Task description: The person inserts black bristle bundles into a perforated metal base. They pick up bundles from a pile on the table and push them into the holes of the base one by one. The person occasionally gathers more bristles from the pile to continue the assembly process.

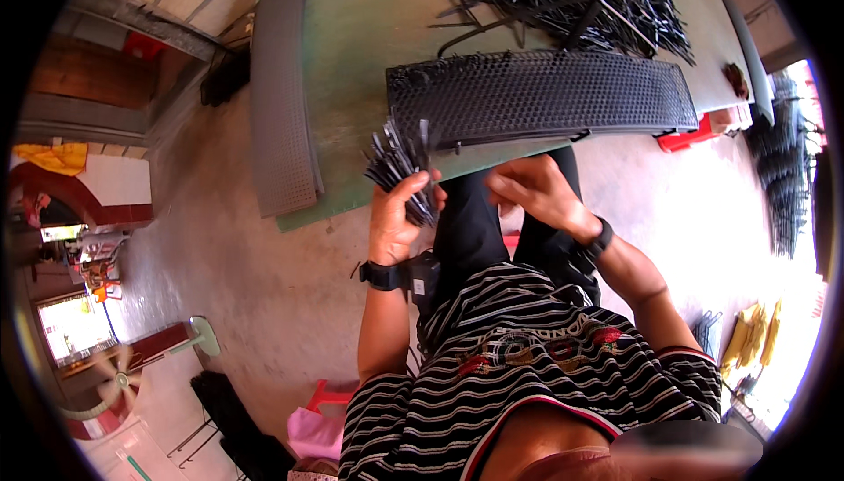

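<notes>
My left hand (394, 222) is closed around a bundle of thin, shiny black strips (391, 160), whose ends fan out above the fingers. Just right of it, my right hand (541, 193) has its fingers curled together; whether anything sits between them is hidden. Both hands are over my lap, at the near edge of the green table (352, 68). Beyond them a long black mesh panel (545, 98) on a dark frame lies along that edge, with black strip ends bristling at its upper left corner.
A large heap of loose black strips (607, 6) lies behind the panel. At the table's left end rests a grey perforated sheet (280, 103). A red container (681, 136) is under the right side. To the left, a fan (121, 379) stands near a pink thing (316, 434) on a stool.
</notes>
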A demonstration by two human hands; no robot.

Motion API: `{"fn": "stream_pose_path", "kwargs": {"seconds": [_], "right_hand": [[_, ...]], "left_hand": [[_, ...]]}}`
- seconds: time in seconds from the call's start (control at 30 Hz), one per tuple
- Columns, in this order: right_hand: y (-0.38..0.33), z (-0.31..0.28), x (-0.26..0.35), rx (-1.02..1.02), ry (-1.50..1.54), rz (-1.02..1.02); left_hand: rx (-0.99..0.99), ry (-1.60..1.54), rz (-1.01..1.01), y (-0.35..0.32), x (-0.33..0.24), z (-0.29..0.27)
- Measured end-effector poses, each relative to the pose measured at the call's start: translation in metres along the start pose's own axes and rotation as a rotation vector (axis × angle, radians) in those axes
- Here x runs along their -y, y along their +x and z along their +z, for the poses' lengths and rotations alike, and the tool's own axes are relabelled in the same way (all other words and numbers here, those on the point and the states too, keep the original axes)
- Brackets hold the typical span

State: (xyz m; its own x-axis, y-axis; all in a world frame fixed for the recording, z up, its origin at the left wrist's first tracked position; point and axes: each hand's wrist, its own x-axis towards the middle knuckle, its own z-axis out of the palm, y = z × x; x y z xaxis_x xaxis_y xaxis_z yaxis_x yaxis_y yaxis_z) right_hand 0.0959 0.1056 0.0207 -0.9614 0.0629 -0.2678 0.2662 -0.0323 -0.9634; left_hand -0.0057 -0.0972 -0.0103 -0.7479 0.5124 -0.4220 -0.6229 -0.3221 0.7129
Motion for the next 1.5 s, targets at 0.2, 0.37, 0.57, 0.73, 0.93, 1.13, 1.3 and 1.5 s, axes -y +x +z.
{"fn": "stream_pose_path", "kwargs": {"seconds": [0.2,0.37,0.57,0.73,0.93,1.13,1.3,1.5], "right_hand": [[0.087,0.028,0.031,0.088,-0.001,-0.014],[0.099,0.037,0.020,0.035,0.208,0.018],[0.102,0.042,0.020,0.006,0.324,0.044],[0.106,0.030,0.041,-0.115,0.172,-0.215],[0.137,0.030,0.043,-0.413,-0.129,-0.586],[0.156,0.038,0.034,-0.400,-0.256,-0.630],[0.161,0.045,0.036,-0.375,-0.304,-0.606],[0.170,0.044,0.030,-0.320,-0.533,-0.679]], "left_hand": [[-0.050,-0.067,0.041,0.000,-0.004,0.007],[-0.103,-0.081,0.070,0.009,-0.002,0.005],[-0.145,-0.191,0.026,0.014,-0.002,-0.002],[-0.227,-0.136,0.054,0.015,-0.004,-0.013],[-0.270,-0.137,0.095,0.019,0.001,-0.020],[-0.285,-0.138,0.075,0.020,0.000,-0.024],[-0.298,-0.156,0.067,0.021,-0.001,-0.026],[-0.308,-0.165,0.054,0.021,-0.002,-0.026]]}}
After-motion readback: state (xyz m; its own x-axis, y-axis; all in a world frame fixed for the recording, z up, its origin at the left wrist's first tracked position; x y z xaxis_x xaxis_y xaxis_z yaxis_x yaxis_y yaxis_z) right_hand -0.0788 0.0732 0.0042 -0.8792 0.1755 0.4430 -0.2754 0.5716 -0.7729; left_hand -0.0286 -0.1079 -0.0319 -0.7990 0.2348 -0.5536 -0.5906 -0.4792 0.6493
